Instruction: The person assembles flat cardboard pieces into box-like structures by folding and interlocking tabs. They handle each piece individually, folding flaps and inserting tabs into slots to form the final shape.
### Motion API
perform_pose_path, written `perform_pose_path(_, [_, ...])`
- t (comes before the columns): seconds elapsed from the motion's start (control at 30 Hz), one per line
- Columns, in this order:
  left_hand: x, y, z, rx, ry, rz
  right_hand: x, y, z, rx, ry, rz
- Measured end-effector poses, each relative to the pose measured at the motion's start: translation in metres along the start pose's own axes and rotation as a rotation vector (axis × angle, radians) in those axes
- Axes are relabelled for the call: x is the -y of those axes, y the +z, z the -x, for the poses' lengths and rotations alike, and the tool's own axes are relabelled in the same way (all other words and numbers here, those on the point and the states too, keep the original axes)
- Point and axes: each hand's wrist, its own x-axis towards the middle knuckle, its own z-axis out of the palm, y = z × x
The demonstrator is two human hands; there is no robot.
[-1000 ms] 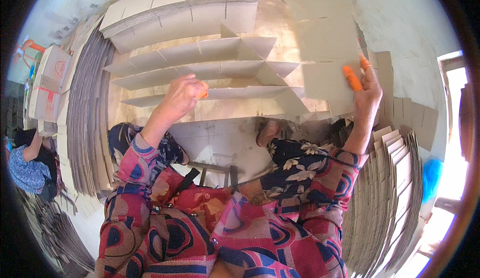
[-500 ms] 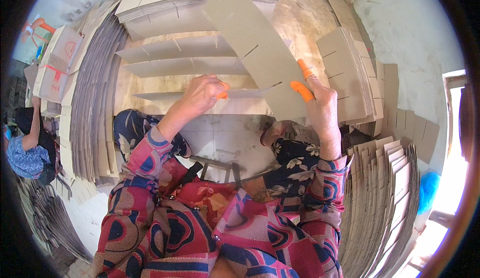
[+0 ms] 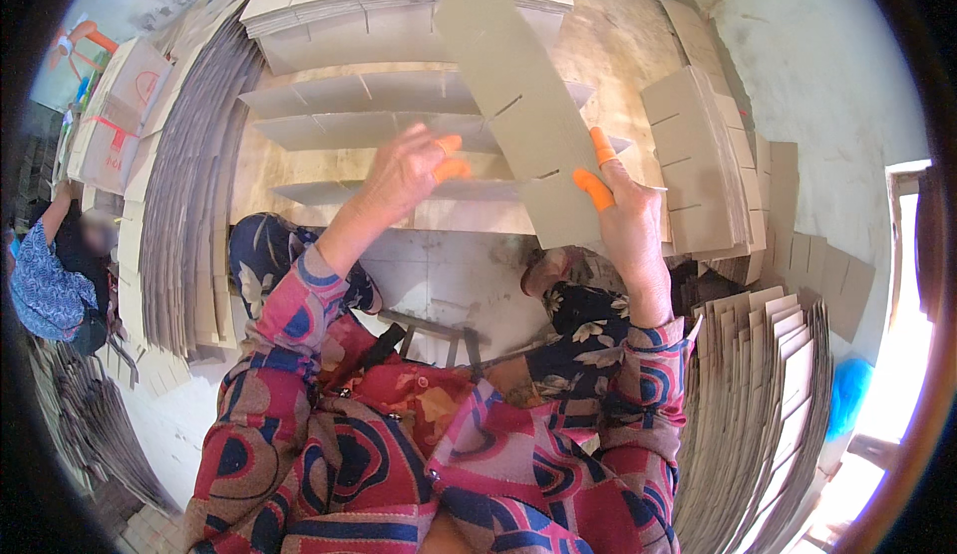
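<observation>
My right hand grips a long slotted cardboard strip near its lower end, with orange finger covers on thumb and forefinger. The strip slants up and to the left over the wooden board. Left of it, my left hand hovers with its covered thumb and forefinger apart and nothing between them; it is slightly blurred. Beneath and behind my hands, a far cardboard strip, a middle strip and a near strip stand on edge in rows across the wooden board.
A thick stack of slotted cardboard lies at the back. More stacks stand at the left, right and lower right. A printed carton sits at the far left. Another person's sleeve shows there too.
My left hand has risen slightly, and its thumb and forefinger have moved apart. The strip in my right hand has swung a little more upright.
</observation>
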Motion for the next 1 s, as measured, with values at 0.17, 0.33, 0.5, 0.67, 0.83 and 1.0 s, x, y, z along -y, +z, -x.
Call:
perform_pose_path(0.17, [0.028,-0.004,-0.022,-0.133,-0.064,-0.284,-0.007,0.004,0.002,0.027,-0.007,-0.026])
perform_pose_path(0.33, [0.054,0.0,-0.009,0.073,-0.196,-0.198,-0.004,0.001,-0.002,0.062,-0.054,-0.031])
perform_pose_path(0.5, [0.043,-0.003,-0.015,0.081,-0.226,-0.129,-0.014,0.005,-0.001,0.041,-0.089,-0.052])
perform_pose_path(0.67, [0.045,-0.002,-0.01,0.047,-0.235,-0.119,-0.003,0.0,-0.007,0.14,-0.057,0.008])
perform_pose_path(0.83, [0.046,-0.003,-0.013,0.127,-0.295,-0.115,-0.008,0.001,-0.01,0.117,-0.096,-0.043])
perform_pose_path(1.0, [0.049,-0.004,-0.011,0.117,-0.272,-0.081,-0.004,0.001,-0.01,0.22,-0.145,-0.077])
